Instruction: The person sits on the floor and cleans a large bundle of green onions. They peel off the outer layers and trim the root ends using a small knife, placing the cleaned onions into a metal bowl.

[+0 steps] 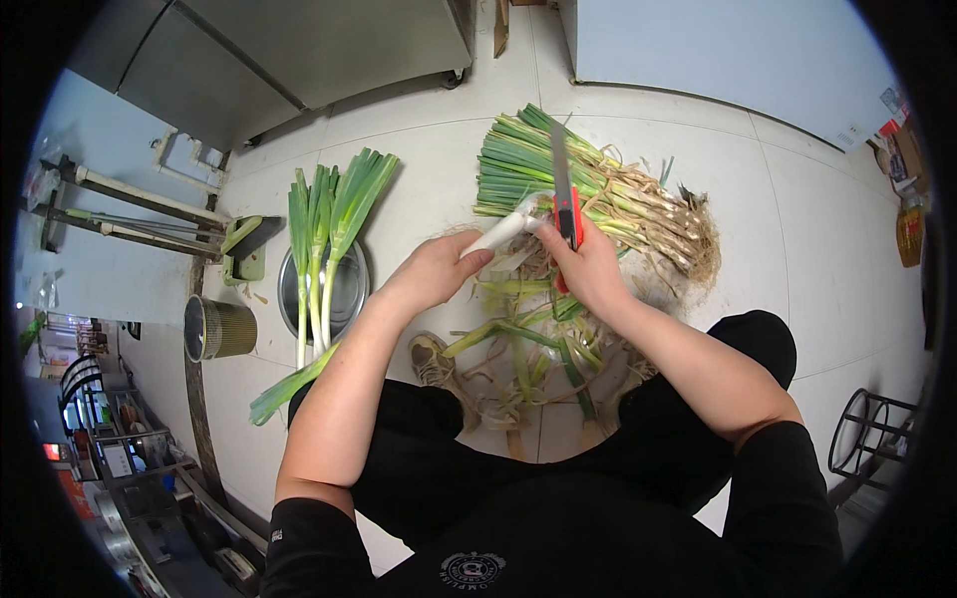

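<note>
My left hand (434, 273) grips the white stalk of a large green onion (499, 233), whose green leaves (291, 385) trail out past my left forearm. In my right hand (587, 265) is a utility knife (567, 217) with a red and black handle, its blade pointing away from me. The fingers of that hand also touch pale, blurred layers at the onion's end. Beyond it lies a big bundle of green onions (598, 194) with roots and dry skins. Several trimmed onions (321, 254) rest across a steel basin (359, 280) at the left.
Loose leaves and peelings (553, 336) cover the tiles between my shoes (432, 362). A ribbed waste bin (232, 329) and a green dustpan (245, 265) stand at the left. Steel cabinets (374, 45) and a white appliance (718, 52) border the far side. A black metal rack (871, 433) is at the right.
</note>
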{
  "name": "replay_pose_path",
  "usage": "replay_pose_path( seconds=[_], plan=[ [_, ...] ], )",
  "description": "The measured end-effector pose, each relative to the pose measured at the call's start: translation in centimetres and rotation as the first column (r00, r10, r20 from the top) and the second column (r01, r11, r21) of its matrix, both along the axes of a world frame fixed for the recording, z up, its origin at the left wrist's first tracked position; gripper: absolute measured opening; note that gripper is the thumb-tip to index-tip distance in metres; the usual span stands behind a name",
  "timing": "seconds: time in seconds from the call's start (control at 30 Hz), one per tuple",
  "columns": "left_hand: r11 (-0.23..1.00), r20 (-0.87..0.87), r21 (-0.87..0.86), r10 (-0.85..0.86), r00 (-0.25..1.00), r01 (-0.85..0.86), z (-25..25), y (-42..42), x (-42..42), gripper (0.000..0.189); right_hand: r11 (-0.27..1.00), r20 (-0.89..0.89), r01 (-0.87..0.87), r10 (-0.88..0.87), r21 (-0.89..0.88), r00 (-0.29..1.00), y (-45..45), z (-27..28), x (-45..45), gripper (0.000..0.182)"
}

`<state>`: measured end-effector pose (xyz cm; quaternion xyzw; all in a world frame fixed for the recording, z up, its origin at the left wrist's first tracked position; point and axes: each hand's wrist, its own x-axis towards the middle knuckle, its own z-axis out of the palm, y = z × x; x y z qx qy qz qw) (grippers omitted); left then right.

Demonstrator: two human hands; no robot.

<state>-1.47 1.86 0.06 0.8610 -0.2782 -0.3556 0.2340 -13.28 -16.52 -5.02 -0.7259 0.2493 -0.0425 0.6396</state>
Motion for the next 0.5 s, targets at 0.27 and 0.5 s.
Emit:
replay_pose_path(
  seconds=[0.27, 0.5],
  plan=[
    [1.000, 0.153, -0.002, 0.018, 0.988, -0.018, 1.2, 1.2, 0.4, 0.033, 0.927, 0.174, -0.064, 0.137, -0.369, 0.975, 1.2, -1.3, -1.7, 0.023],
    [0.999, 0.155, -0.033, 0.023, 0.988, -0.018, 0.9, 1.8, 0.5, 0.032, 0.875, 0.132, -0.127, 0.211, -0.466, 0.969, 2.1, -0.7, -1.6, 0.023]
  ],
)
